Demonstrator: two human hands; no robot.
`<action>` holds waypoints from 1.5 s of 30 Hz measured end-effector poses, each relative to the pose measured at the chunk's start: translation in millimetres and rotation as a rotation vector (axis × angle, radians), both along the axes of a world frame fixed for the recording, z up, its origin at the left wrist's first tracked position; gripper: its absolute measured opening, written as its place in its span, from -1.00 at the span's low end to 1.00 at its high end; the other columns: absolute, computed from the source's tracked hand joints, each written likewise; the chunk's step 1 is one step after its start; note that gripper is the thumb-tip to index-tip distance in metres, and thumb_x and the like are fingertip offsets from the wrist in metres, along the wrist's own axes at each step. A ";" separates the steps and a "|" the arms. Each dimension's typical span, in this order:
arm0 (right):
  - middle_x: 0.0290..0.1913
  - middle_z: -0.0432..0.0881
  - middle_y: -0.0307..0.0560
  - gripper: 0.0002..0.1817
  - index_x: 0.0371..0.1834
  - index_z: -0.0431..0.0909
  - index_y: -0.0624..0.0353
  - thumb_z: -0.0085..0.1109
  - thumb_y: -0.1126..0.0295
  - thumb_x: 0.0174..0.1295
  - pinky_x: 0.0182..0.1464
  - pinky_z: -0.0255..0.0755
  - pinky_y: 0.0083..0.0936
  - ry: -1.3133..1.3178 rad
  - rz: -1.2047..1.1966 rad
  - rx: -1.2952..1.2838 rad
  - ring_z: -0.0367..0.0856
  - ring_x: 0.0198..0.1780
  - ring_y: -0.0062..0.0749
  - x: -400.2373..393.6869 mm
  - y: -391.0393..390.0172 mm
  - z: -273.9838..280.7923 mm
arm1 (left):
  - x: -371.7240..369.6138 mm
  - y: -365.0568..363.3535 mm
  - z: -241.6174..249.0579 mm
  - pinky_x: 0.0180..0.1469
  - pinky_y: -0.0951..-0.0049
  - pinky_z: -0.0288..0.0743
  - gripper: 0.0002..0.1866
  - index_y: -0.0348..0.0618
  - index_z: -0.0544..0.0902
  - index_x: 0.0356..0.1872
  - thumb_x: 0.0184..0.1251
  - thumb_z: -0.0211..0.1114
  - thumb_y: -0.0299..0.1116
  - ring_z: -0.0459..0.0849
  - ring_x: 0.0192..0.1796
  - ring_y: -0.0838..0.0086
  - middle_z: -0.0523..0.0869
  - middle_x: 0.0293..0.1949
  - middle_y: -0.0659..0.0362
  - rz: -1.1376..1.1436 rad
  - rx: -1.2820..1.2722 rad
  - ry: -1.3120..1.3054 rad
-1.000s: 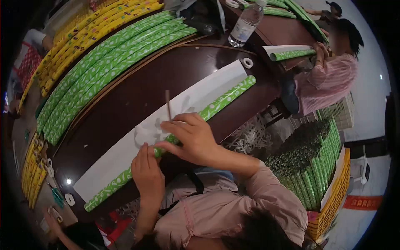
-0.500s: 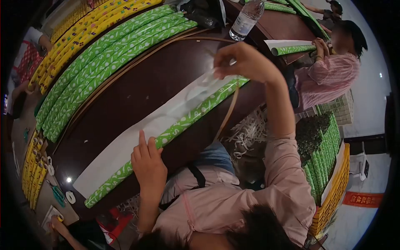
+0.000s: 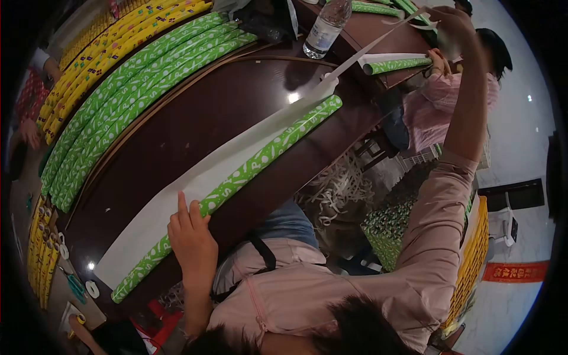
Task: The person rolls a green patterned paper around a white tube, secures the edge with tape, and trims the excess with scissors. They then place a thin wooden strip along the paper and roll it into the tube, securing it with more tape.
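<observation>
Green paper roll with white lettering (image 3: 254,164), long, glossy: lying diagonally on the table, a curling white sheet (image 3: 171,201) spreading along its far side. Left hand (image 3: 192,234): resting across roll and sheet, fingers slightly parted, index extending. Right hand (image 3: 451,25): rising well above, fingers closing on a narrow white strip (image 3: 378,42) running from the sheet's far end. Bundled green printed rolls (image 3: 127,121); yellow patterned rolls (image 3: 112,56); clear labelled bottle (image 3: 322,32), standing beyond the roll's far end; teal-handled scissors (image 3: 76,287); white tape ring (image 3: 92,289). Dark, glossy table (image 3: 142,160), reflecting lights. Seated co-worker (image 3: 435,112), pink-clad, holding another green roll (image 3: 399,64). Red banner (image 3: 516,272) lying rightward.
</observation>
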State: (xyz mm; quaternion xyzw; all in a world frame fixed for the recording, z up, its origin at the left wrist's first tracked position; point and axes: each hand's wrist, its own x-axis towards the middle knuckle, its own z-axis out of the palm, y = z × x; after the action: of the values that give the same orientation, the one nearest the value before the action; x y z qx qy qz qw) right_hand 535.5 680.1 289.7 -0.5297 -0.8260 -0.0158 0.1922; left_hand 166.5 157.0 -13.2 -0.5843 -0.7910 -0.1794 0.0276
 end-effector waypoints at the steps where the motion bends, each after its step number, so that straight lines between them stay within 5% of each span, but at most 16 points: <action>1: -0.40 0.67 -0.33 -0.73 -0.21 0.71 0.20 0.35 0.21 0.21 -0.37 0.35 -0.76 0.024 -0.044 0.098 0.55 -0.38 -0.72 -3.5 -25.8 3.8 | -0.1 -0.3 -0.1 0.00 0.18 0.39 -0.62 -0.33 0.46 0.09 0.25 0.25 -0.53 0.50 -0.03 0.12 0.40 0.32 -0.14 0.005 -0.011 0.010; 11: -0.32 0.76 -0.27 -0.67 -0.17 0.76 0.17 0.40 0.15 0.16 -0.27 0.45 -0.74 0.204 -0.441 1.004 0.69 -0.25 -0.64 75.1 -73.3 87.5 | -1.5 -0.8 -2.9 -0.01 0.16 0.38 -0.64 -0.35 0.45 0.09 0.26 0.21 -0.59 0.50 -0.03 0.08 0.39 0.34 -0.15 -0.032 0.025 0.037; 13: -0.25 0.79 -0.24 -0.65 -0.15 0.76 0.15 0.38 0.12 0.18 -0.11 0.49 -0.72 0.357 -0.362 0.844 0.71 -0.15 -0.60 88.0 -101.2 96.2 | -1.3 -0.7 -0.1 0.00 0.16 0.38 -0.64 -0.36 0.44 0.09 0.26 0.21 -0.60 0.50 -0.04 0.07 0.38 0.34 -0.16 -0.032 0.009 0.026; 15: -0.42 0.69 -0.28 -0.70 -0.17 0.74 0.23 0.36 0.20 0.22 -0.32 0.43 -0.71 0.676 -0.033 0.679 0.56 -0.42 -0.67 67.6 -155.6 75.2 | -2.5 -1.5 -2.0 0.01 0.16 0.37 -0.64 -0.36 0.44 0.09 0.26 0.20 -0.61 0.50 -0.04 0.07 0.38 0.35 -0.16 -0.040 0.014 0.024; 20: -0.48 0.62 -0.20 -0.81 -0.31 0.64 0.27 0.29 0.33 0.22 -0.59 0.24 -0.71 0.574 -0.105 0.002 0.45 -0.61 -0.67 47.3 -287.2 5.3 | -5.0 -14.6 1.9 0.03 0.16 0.37 -0.63 -0.37 0.44 0.09 0.24 0.18 -0.62 0.49 -0.04 0.07 0.37 0.36 -0.16 -0.035 -0.046 -0.002; 23: -0.41 0.71 0.00 -0.67 -0.19 0.63 0.37 0.48 0.46 -0.02 -0.51 0.51 -0.64 0.698 0.406 -0.795 0.68 -0.50 -0.46 121.5 -305.3 -41.9 | -10.3 -24.7 4.3 0.04 0.15 0.36 -0.61 -0.37 0.43 0.10 0.23 0.16 -0.63 0.48 -0.03 0.05 0.36 0.37 -0.15 -0.014 -0.054 -0.021; 24: -0.38 0.72 -0.01 -0.64 -0.14 0.64 0.38 0.47 0.41 0.03 -0.45 0.53 -0.63 0.615 0.297 -0.844 0.69 -0.45 -0.48 114.7 -310.5 -58.7 | -12.1 -27.5 4.1 0.05 0.14 0.35 -0.61 -0.37 0.43 0.11 0.23 0.15 -0.62 0.48 -0.03 0.04 0.36 0.37 -0.15 -0.011 -0.069 -0.027; 28: -0.29 0.74 -0.16 -0.66 -0.06 0.65 0.34 0.33 0.29 0.24 -0.28 0.53 -0.62 0.259 -0.373 -0.732 0.66 -0.33 -0.61 114.6 -299.3 -106.8 | -11.9 -29.5 7.2 0.06 0.11 0.33 -0.61 -0.37 0.42 0.12 0.25 0.13 -0.60 0.47 -0.03 0.02 0.35 0.38 -0.14 0.008 -0.110 -0.049; 29: -0.29 0.74 -0.16 -0.66 -0.06 0.65 0.34 0.33 0.29 0.24 -0.28 0.53 -0.62 0.260 -0.371 -0.731 0.66 -0.33 -0.61 113.6 -292.0 -117.3 | -12.2 -29.7 7.7 0.06 0.11 0.33 -0.61 -0.37 0.42 0.12 0.25 0.13 -0.60 0.47 -0.03 0.02 0.35 0.38 -0.14 0.009 -0.108 -0.047; 31: -0.30 0.74 -0.16 -0.72 -0.08 0.67 0.30 0.29 0.31 0.28 -0.29 0.52 -0.63 0.624 -0.332 -0.213 0.66 -0.35 -0.60 106.0 -274.6 -134.6 | -11.3 -29.6 7.0 0.05 0.12 0.33 -0.61 -0.37 0.42 0.13 0.26 0.13 -0.60 0.46 -0.04 0.02 0.35 0.38 -0.14 0.010 -0.121 -0.051; 32: -0.33 0.73 -0.15 -0.79 -0.13 0.67 0.27 0.24 0.35 0.32 -0.29 0.52 -0.63 0.672 -0.194 -0.160 0.66 -0.36 -0.58 79.2 -273.2 -135.6 | -10.9 -30.0 5.8 0.05 0.12 0.33 -0.61 -0.37 0.42 0.13 0.26 0.13 -0.60 0.46 -0.04 0.02 0.35 0.38 -0.14 0.013 -0.123 -0.052; 36: -0.24 0.71 -0.13 -0.83 -0.06 0.60 0.29 0.06 0.51 0.38 -0.23 0.56 -0.63 1.008 0.162 -0.752 0.65 -0.33 -0.57 -16.0 -245.4 -183.9 | -10.2 -34.7 3.1 0.09 0.11 0.32 -0.60 -0.36 0.43 0.14 0.25 0.13 -0.59 0.46 0.01 0.02 0.36 0.38 -0.13 0.033 -0.139 -0.037; 38: -0.17 0.71 -0.09 -0.80 0.01 0.57 0.29 0.07 0.50 0.39 -0.24 0.57 -0.62 1.032 0.177 -0.836 0.64 -0.31 -0.57 -49.2 -225.6 -211.5 | -8.7 -36.6 5.0 0.11 0.11 0.32 -0.59 -0.36 0.43 0.15 0.25 0.14 -0.59 0.45 0.04 0.01 0.36 0.38 -0.13 0.036 -0.135 -0.031; 40: -0.14 0.71 -0.08 -0.77 0.05 0.56 0.29 0.09 0.47 0.40 -0.20 0.57 -0.62 0.918 0.230 -0.643 0.65 -0.26 -0.58 -75.1 -197.2 -242.8 | -6.2 -36.4 6.9 0.16 0.10 0.31 -0.58 -0.36 0.43 0.16 0.24 0.16 -0.58 0.45 0.08 0.00 0.39 0.35 -0.12 0.042 -0.130 -0.047; 45: -0.15 0.70 -0.13 -0.76 0.05 0.57 0.31 0.08 0.44 0.41 -0.17 0.53 -0.59 0.944 0.273 -0.647 0.61 -0.25 -0.61 -115.3 -171.6 -260.1 | -3.5 -39.7 6.8 0.17 0.09 0.31 -0.57 -0.36 0.45 0.18 0.26 0.19 -0.56 0.44 0.08 0.02 0.48 0.16 -0.09 0.060 -0.137 -0.029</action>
State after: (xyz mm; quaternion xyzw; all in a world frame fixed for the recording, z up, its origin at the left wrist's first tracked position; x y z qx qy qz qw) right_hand 420.3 508.4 29.5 -0.3999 -0.6746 0.4996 0.3679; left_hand 163.0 117.3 -6.4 -0.5584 -0.8188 -0.1322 -0.0186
